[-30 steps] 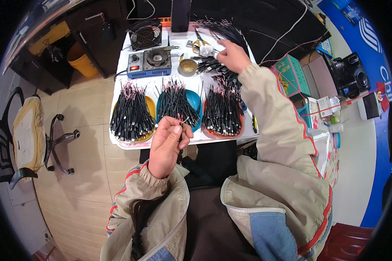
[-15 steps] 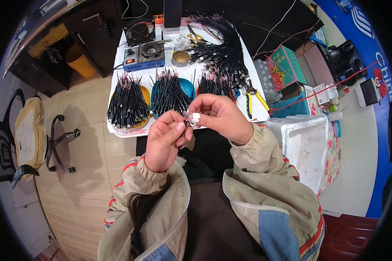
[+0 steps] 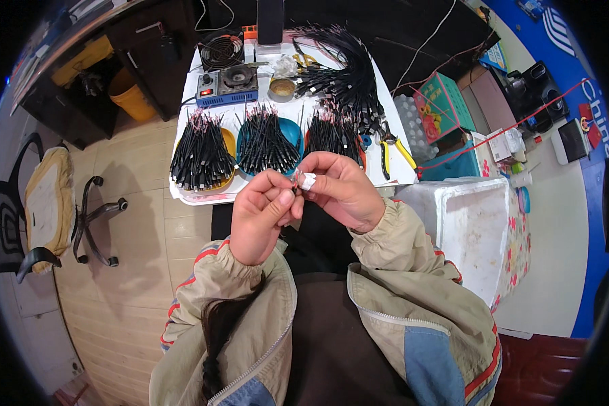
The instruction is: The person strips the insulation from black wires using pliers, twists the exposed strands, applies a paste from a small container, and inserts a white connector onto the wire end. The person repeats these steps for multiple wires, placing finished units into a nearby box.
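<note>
In front of the white table, my left hand [image 3: 256, 220] pinches a short black cable [image 3: 295, 189] between thumb and forefinger, its thin reddish wires pointing up. My right hand [image 3: 348, 196] meets it there, thumb and forefinger closed at the wire end. Something white [image 3: 308, 181], like tape or a finger cover, shows at the right thumb tip. The fingers hide most of the cable. Just beyond lie bundles of similar cables: one [image 3: 199, 155] on a yellow tray, another [image 3: 267, 139] on a teal tray [image 3: 293, 133], a third [image 3: 331, 125] on a red tray.
Behind the bundles stand a blue box with a round top [image 3: 227, 95], a black fan [image 3: 222, 51] and a small round tin [image 3: 281, 88]. Long black cables [image 3: 348, 74] heap at the back right. Yellow-handled pliers [image 3: 398, 152] lie near a white foam box [image 3: 470, 223].
Both hands stay together at the cable, with only slight shifts of the fingers. The view has moved a little.
</note>
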Tool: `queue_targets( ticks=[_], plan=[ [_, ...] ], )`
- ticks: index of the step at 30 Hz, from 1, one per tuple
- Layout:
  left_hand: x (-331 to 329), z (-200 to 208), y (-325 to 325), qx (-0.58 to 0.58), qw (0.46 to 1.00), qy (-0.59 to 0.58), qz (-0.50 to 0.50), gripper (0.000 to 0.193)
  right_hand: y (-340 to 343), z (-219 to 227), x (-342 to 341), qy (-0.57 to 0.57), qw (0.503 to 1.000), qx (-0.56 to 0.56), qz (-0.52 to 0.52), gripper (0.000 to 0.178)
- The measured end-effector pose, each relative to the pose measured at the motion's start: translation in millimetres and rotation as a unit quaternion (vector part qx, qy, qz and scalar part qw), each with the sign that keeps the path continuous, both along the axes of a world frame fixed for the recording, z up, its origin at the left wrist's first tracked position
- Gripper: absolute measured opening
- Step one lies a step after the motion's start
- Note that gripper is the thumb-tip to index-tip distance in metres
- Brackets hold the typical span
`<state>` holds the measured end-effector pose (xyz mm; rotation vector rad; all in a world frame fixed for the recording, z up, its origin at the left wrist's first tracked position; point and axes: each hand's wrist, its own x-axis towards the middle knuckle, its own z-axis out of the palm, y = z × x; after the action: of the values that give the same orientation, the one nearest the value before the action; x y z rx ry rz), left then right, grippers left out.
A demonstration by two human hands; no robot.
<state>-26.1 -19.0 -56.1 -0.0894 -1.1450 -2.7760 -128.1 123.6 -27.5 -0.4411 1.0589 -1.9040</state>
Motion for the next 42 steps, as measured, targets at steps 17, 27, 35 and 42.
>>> queue_targets(
  ticks=[17, 27, 35, 42],
  plan=[
    [-7.3, -45.4, -36.2, 0.053, 0.98, -0.129, 0.14, 0.014, 8.0, -27.2, -100.0, 0.501, 0.792, 0.335, -0.101, 0.018],
    [-9.7, -42.8, -54.5, 0.128, 0.97, -0.13, 0.158, 0.015, -78.4, -59.6, -176.3, 0.596, 0.605, 0.529, 0.009, 0.026],
    [-10.5, -47.4, -56.6, 0.138, 0.969, -0.131, 0.156, 0.015, -48.6, -49.4, -192.1, 0.455, 0.774, 0.44, 0.002, 0.022],
    [-9.5, -44.9, -51.7, 0.135, 0.972, -0.127, 0.145, 0.016, -66.9, -51.2, -166.8, 0.493, 0.751, 0.434, 0.068, 0.028]
  ],
)
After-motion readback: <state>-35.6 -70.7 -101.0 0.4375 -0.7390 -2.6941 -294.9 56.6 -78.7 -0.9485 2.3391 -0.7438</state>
